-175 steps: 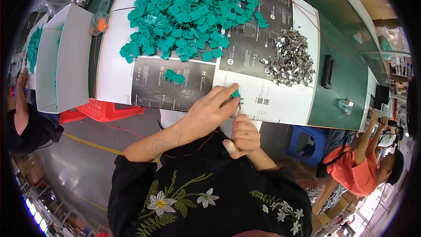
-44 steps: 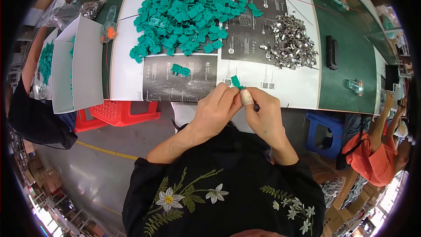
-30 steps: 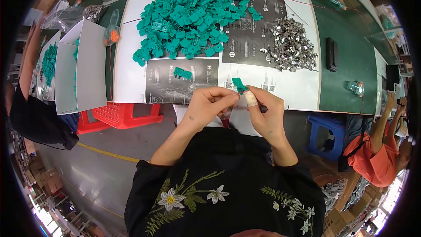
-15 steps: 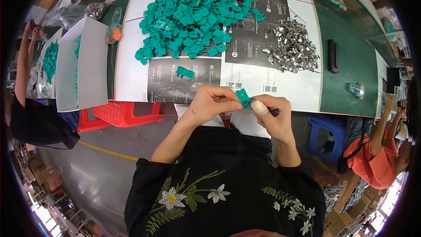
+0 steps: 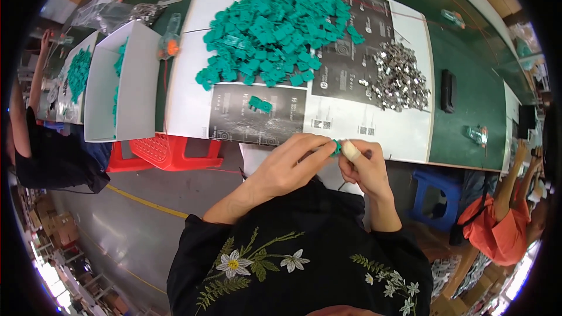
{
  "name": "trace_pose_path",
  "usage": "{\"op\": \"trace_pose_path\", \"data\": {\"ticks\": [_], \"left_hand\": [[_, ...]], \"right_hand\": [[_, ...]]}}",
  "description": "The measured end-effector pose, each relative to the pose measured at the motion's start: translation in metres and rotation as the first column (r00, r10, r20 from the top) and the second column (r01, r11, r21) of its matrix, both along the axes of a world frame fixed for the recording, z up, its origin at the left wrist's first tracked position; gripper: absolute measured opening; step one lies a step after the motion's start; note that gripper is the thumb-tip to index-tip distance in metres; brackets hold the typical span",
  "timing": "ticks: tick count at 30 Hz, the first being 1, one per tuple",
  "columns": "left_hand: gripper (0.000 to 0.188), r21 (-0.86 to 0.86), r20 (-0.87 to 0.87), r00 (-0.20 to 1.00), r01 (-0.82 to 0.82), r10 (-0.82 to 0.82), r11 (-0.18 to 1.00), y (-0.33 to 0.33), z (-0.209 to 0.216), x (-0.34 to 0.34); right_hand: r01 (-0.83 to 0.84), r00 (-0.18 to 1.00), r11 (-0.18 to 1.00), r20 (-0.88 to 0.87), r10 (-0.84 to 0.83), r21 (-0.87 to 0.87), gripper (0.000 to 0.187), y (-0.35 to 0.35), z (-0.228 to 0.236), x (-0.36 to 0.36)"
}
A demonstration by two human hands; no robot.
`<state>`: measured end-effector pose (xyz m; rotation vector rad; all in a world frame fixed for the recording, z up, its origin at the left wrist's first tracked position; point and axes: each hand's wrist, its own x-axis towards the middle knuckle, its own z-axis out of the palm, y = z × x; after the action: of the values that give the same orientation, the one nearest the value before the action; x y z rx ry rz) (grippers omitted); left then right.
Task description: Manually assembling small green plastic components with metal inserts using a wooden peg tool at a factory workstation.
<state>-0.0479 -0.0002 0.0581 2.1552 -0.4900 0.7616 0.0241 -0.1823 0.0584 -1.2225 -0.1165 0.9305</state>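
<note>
Between my two hands, just off the table's near edge, is a small green plastic part (image 5: 336,147), mostly covered by fingers. My left hand (image 5: 290,167) is closed on it from the left, its back turned up. On the other side my right hand (image 5: 367,169) pinches it, with a pale wrap (image 5: 351,150) around the thumb. A dark piece (image 5: 368,154) shows among the right fingers; its kind is hidden. Beyond my left hand a couple of joined green parts (image 5: 260,105) lie on black printed sheet. Farther off rises a large heap of green plastic parts (image 5: 275,29).
A pile of small shiny metal pieces (image 5: 401,79) lies right of the green heap. A white box (image 5: 137,82) holding green parts stands at left, near a clear bottle with orange (image 5: 170,45). At right lies a black case (image 5: 448,90). Red (image 5: 175,152) and blue stools (image 5: 436,196) flank me.
My left hand has turned over the green part, covering more of it. Both hands sit slightly lower and closer to my body. The view has shifted a little, moving the table's things down and right.
</note>
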Motion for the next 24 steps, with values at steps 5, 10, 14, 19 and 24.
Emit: {"op": "trace_pose_path", "data": {"ticks": [5, 10, 14, 19, 24], "left_hand": [[0.029, -0.197, -0.13, 0.99, 0.035, -0.062, 0.98, -0.002, 0.0, -0.004], [0.023, -0.283, -0.293, 0.915, 0.195, -0.278, 0.939, 0.004, 0.01, -0.015], [0.019, -0.292, -0.304, 0.901, 0.221, -0.309, 0.931, 0.008, 0.016, -0.021], [0.016, -0.385, -0.321, 0.874, 0.23, -0.364, 0.894, 0.008, 0.014, -0.03], [0.017, -0.391, -0.716, 0.59, 0.102, -0.372, 0.915, 0.049, 0.036, -0.012]], "right_hand": [[-0.078, 0.916, 0.982, 0.377, 0.139, -0.172, 0.017, -0.011, 0.012, -0.001], [-0.134, 0.539, 0.925, 0.757, 0.37, -0.356, 0.02, -0.007, 0.039, 0.0], [-0.242, 0.397, 0.915, 0.827, 0.398, -0.323, 0.015, -0.007, 0.037, 0.001], [-0.309, 0.42, 0.896, 0.8, 0.429, -0.319, 0.011, -0.007, 0.04, -0.005], [-0.378, 0.602, 0.891, 0.663, 0.444, -0.254, 0.01, -0.007, 0.032, 0.013]]}}
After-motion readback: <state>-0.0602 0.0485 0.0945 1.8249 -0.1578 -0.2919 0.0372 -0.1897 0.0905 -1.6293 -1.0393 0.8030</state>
